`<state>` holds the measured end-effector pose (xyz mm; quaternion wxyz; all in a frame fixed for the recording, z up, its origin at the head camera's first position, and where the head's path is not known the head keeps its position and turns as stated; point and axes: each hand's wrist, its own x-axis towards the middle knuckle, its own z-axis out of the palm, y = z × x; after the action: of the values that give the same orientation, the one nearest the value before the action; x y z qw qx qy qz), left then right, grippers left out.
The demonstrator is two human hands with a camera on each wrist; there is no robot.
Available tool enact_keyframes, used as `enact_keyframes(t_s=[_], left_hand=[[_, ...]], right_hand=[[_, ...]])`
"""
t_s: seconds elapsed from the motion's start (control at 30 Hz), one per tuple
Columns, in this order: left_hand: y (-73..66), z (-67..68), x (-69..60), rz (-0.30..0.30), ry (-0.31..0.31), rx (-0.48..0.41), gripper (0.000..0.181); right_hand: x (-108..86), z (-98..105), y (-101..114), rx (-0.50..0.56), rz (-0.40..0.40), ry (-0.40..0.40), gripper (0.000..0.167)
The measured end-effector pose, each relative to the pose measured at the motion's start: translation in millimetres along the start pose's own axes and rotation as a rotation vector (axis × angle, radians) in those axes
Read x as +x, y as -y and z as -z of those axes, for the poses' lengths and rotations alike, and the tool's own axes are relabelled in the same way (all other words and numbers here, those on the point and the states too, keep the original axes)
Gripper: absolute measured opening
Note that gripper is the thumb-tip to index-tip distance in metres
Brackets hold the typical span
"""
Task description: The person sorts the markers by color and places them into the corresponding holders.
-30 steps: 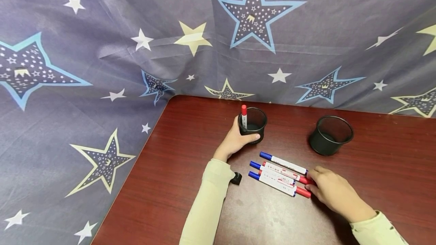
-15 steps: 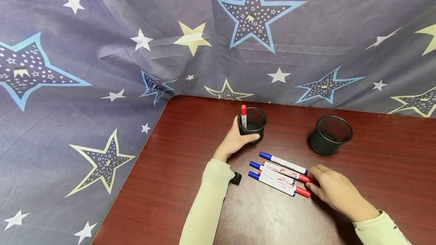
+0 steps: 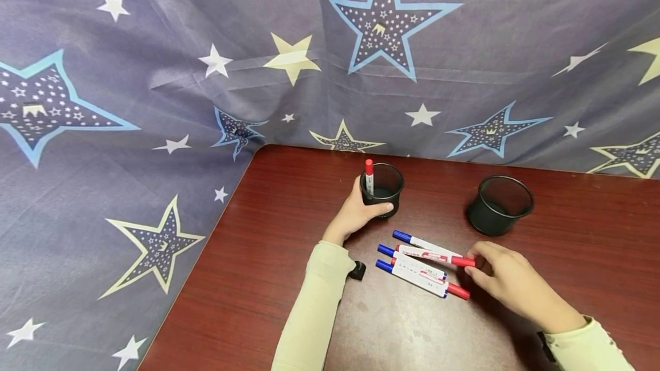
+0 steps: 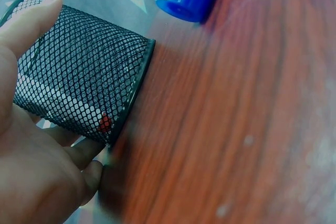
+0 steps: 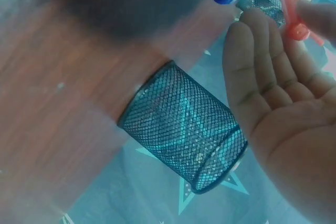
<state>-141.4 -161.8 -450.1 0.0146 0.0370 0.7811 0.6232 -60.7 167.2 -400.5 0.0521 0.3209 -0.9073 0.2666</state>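
Note:
My left hand (image 3: 358, 210) grips a black mesh pen cup (image 4: 86, 66) around its side, the thumb across the front. A red-capped marker (image 3: 369, 176) stands upright inside that cup. My right hand (image 3: 507, 279) pinches a red marker (image 3: 435, 255) by its capped end between thumb and fingers; its other end lies over the pile. In the right wrist view the red cap (image 5: 294, 17) sits between thumb and fingertips. Below it on the table lie a blue marker (image 3: 402, 237) and several more blue and red markers (image 3: 417, 276) side by side.
A second black mesh cup (image 3: 500, 205) stands at the back right, beyond my right hand. The reddish-brown table (image 3: 247, 279) meets a star-patterned cloth (image 3: 289, 4) at the back and left. A dark strap piece (image 3: 357, 270) shows by the left wrist.
My right hand has taken hold of the red marker and raised its capped end slightly off the others. The left hand and its cup have not moved.

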Motion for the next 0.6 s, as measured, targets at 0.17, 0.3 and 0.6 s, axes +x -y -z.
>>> enact_keyframes(t_s=[0.17,0.3,0.6], left_hand=[[-0.8,0.4,-0.3,0.003,0.000,0.010,0.089],[-0.4,0.2,0.6,-0.002,0.001,0.002,0.088],[-0.7,0.4,0.5,0.003,0.016,-0.012,0.091]], right_hand=[[2.4,5.2,2.0,0.005,-0.015,-0.023,0.031],[4.5,8.4,2.8,0.018,-0.005,-0.053,0.033],[10.0,17.9,9.5,0.074,0.010,-0.102,0.035]])
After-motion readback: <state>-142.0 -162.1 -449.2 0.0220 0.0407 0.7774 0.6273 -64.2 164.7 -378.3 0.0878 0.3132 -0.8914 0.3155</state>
